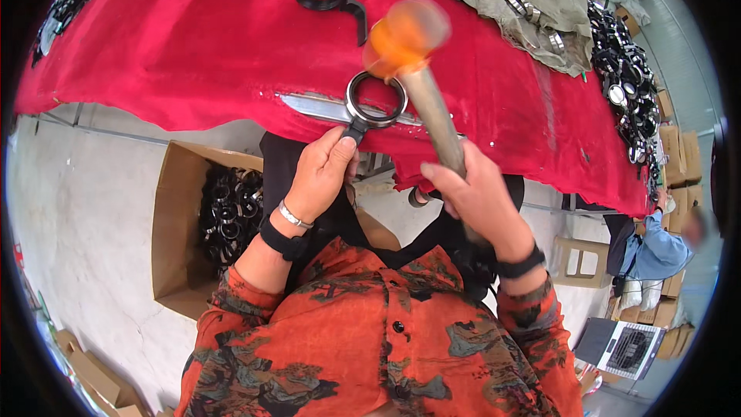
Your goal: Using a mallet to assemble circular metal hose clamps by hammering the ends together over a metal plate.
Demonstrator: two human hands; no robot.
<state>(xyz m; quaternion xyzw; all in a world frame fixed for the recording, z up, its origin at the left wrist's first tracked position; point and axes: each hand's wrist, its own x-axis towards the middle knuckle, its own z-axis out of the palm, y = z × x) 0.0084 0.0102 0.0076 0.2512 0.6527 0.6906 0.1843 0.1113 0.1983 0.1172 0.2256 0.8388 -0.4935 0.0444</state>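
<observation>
Ring clamp point(376, 99), stiff black metal, lies on the red bench point(193, 38) near its edge; my left hand point(320, 174) pinches its tab, my right hand point(478, 197) grips the orange-headed mallet point(405, 35) by its handle.

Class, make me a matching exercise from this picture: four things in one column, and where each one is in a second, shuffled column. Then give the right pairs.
Things
1. mallet
2. ring clamp
3. cardboard box
4. grey-green cloth

Places
A. on the floor to the person's left, filled with black rings
B. held by its tab in the left hand, lying on a metal strip at the table edge
C. draped at the far right of the red table cover, over some rings
D. gripped by its wooden handle in the right hand, orange head raised over the ring

Pairs: 1-D, 2-B, 3-A, 4-C
</observation>
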